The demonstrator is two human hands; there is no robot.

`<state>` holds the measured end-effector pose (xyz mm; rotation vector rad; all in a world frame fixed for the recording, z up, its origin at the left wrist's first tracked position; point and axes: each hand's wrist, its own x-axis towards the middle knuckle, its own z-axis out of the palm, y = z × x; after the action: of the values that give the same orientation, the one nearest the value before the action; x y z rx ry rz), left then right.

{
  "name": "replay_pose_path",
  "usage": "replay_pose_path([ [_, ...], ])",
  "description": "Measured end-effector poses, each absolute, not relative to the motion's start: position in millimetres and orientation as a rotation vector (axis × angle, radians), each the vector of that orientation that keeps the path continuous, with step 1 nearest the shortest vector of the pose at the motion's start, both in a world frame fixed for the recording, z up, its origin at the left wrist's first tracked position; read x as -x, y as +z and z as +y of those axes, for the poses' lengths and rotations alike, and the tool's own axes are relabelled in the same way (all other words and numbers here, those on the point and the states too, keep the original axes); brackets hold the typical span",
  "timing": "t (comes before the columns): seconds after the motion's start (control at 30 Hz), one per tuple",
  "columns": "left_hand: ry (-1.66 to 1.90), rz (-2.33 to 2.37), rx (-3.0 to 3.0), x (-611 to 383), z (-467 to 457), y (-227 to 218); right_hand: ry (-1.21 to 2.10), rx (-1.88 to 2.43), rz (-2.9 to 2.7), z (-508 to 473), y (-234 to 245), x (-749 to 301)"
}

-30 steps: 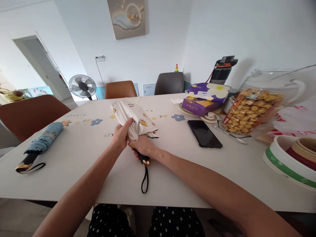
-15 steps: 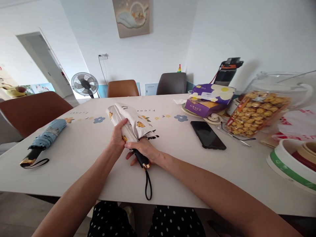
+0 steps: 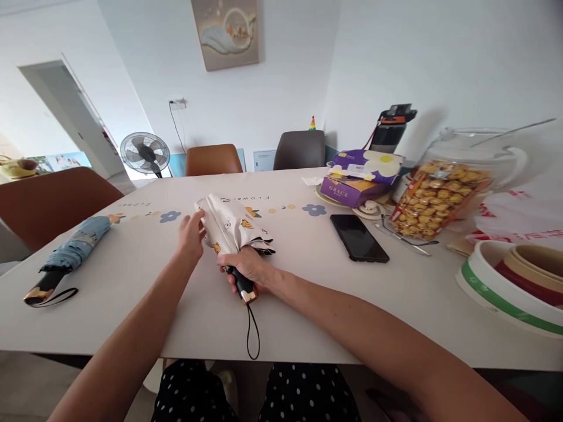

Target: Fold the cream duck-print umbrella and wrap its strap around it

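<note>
A folded cream umbrella (image 3: 233, 225) with small orange prints lies on the white table (image 3: 145, 275) in front of me. My right hand (image 3: 246, 266) is wrapped round its black handle, whose wrist strap (image 3: 251, 331) hangs over the table's front edge. My left hand (image 3: 191, 234) is beside the canopy on the left, fingers spread, its fingertips touching or nearly touching the fabric.
A folded blue umbrella (image 3: 73, 252) lies at the table's left. A black phone (image 3: 358, 237) lies to the right, with a purple box (image 3: 358, 181), a snack jar (image 3: 444, 196) and stacked bowls (image 3: 514, 281) beyond. Brown chairs (image 3: 53, 202) stand around the table.
My left hand has let go of the cream umbrella's canopy and opened beside it. My right hand has closed round the handle. The umbrella now lies lower, toward the table.
</note>
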<state>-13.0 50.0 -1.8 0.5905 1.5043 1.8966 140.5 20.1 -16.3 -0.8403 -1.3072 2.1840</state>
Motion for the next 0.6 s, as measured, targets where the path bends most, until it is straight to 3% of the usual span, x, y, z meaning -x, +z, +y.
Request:
replay_pose_path([
  [0.13, 2.046, 1.737, -1.151, 9, 47, 15, 2.298, 0.819, -1.068, 28, -17, -141],
  [0.27, 1.434, 1.572, -1.81, -33, 57, 36, 2.3, 0.822, -0.989, 30, -18, -140],
  [0.43, 0.779, 1.409, -2.007, -78, 91, 30, 2.238, 0.844, -1.073, 25, -16, -141],
  [0.6, 0.529, 1.395, -2.075, -94, 114, 18, 2.219, 0.821, -1.103, 24, -12, -145],
])
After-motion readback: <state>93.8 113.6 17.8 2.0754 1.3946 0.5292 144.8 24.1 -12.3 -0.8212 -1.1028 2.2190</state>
